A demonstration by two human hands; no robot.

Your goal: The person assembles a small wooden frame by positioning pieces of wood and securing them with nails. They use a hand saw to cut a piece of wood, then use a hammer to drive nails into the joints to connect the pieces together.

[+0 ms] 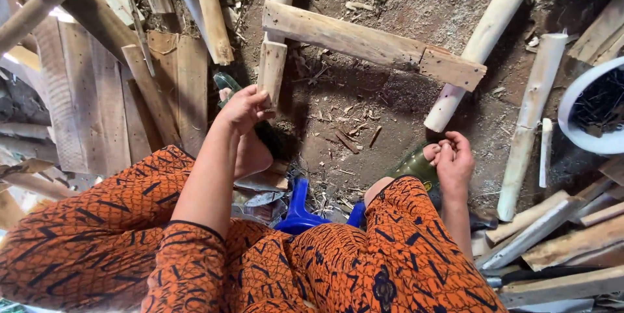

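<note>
While the left hand (244,108) closes its fingers around the lower end of a short pale squared wooden post (272,72), the right hand (453,159) sits curled near the knee, pinching something small between thumb and fingertips; it may be a nail, though it is too tiny to tell. That post stands under the left end of a long rough-sawn pale wooden plank (364,43), which lies slanted across the dirt floor (364,108) with a shorter board fixed at its right end. To do this step well, I judge the post wants holding square and flush against the plank, gripped low so the fingers stay clear of the joint. Right of the plank, at the frame's edge, a white round plastic bucket (572,115) holds a dark tangle of what look like nails. Below the plank, between the knees, a blue plastic stool (300,212) shows.
</note>
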